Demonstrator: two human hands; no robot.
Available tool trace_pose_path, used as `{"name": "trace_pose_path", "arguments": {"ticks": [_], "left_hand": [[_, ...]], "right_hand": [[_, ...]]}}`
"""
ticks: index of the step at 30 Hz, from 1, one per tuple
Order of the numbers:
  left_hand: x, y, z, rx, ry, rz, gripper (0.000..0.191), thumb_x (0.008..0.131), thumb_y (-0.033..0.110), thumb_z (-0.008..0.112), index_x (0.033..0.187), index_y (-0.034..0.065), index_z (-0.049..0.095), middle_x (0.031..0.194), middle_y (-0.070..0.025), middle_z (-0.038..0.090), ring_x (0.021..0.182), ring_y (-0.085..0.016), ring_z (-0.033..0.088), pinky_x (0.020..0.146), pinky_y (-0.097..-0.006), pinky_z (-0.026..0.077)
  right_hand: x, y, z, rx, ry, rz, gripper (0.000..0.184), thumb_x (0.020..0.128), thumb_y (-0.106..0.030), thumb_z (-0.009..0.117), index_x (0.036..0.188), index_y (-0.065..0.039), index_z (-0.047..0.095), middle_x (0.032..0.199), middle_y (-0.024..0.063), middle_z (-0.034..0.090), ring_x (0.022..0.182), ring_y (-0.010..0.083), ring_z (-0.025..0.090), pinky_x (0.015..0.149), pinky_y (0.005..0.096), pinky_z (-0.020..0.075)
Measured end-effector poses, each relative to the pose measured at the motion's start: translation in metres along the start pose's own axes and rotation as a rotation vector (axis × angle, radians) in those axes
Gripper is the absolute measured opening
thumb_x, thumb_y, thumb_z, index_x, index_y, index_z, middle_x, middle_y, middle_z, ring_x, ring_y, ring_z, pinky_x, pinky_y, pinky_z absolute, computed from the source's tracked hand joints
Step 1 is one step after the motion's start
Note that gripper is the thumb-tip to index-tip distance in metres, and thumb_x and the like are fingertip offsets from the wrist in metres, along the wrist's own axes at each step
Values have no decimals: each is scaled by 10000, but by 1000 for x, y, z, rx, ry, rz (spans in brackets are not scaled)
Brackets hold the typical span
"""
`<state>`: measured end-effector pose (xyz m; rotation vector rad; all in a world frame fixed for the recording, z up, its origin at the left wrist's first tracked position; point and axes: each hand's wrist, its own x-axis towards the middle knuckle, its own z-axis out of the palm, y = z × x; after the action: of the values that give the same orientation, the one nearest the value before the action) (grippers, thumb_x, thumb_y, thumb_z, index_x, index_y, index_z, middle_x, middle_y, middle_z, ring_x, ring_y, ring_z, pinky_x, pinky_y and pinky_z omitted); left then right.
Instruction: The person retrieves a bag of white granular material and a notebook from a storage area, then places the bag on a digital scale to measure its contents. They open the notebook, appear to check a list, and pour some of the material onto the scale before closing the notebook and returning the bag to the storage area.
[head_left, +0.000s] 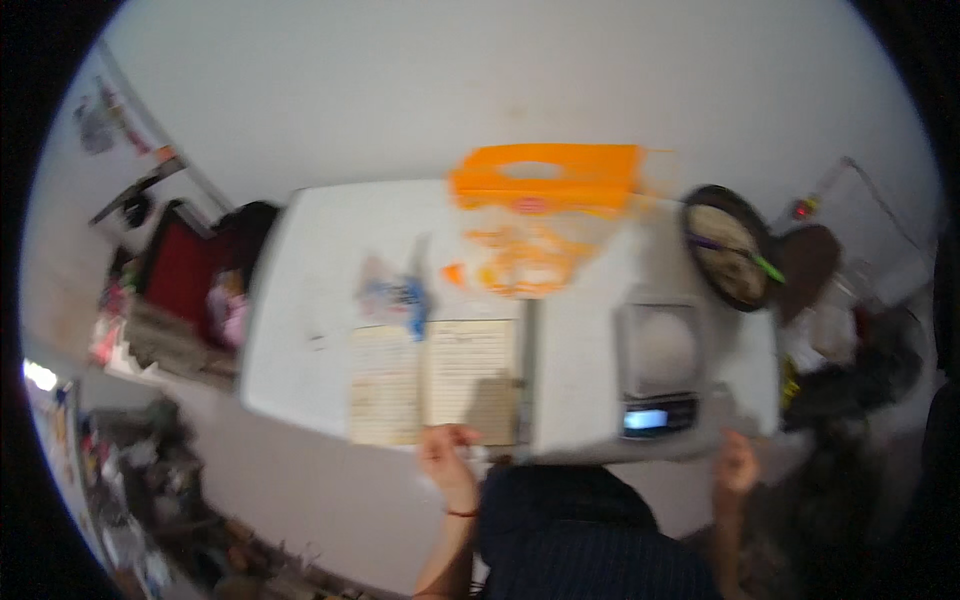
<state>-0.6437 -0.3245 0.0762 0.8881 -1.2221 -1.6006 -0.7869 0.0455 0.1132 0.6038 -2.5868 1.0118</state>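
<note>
My left hand (450, 455), with a thin dark red bracelet at its wrist, is at the near edge of an open notebook (469, 360). Its fingers are curled, and blur hides whether they touch the paper. By the table's near right edge is my right hand (735, 465), to the right of a digital scale (660, 409) with a lit display. A pale round item (667, 349) rests on the scale's platform. Handwritten lines fill the notebook's right page. No object shows clearly in either hand.
An orange-and-clear plastic bag (546, 180) lies at the back of the white table (300, 285). Behind the notebook is a crumpled clear-and-blue wrapper (397, 296). At the back right, a dark bowl (694, 259) holds pale powdery stuff and a purple-and-green utensil (739, 255).
</note>
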Motion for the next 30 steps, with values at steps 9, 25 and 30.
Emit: {"name": "trace_pose_path", "arguments": {"ticks": [9, 25, 30], "left_hand": [[2, 18, 15, -22, -86, 51, 341, 1042, 251, 440, 735, 102, 436, 645, 0, 539, 546, -22, 367, 481, -167, 299], [-8, 12, 2, -18, -52, -34, 290, 1018, 154, 451, 748, 55, 485, 692, -100, 635, 538, -88, 467, 502, -210, 373], [-8, 16, -3, 28, -100, -10, 345, 1030, 214, 434, 729, 53, 483, 684, -111, 637, 524, -77, 439, 496, -214, 364]], "right_hand": [[-10, -21, 25, -139, -365, 393, 398, 886, -107, 544, 1278, -130, 610, 666, 186, 613, 560, 303, 592, 562, 418, 459], [1, -28, 33, -84, -455, 350, 437, 876, -97, 575, 1311, -87, 541, 632, 168, 613, 522, 253, 587, 545, 389, 479], [-17, -68, 51, 204, -455, 338, 108, 879, -79, 617, 857, 26, 622, 580, 104, 577, 484, 133, 526, 467, 291, 414]]}}
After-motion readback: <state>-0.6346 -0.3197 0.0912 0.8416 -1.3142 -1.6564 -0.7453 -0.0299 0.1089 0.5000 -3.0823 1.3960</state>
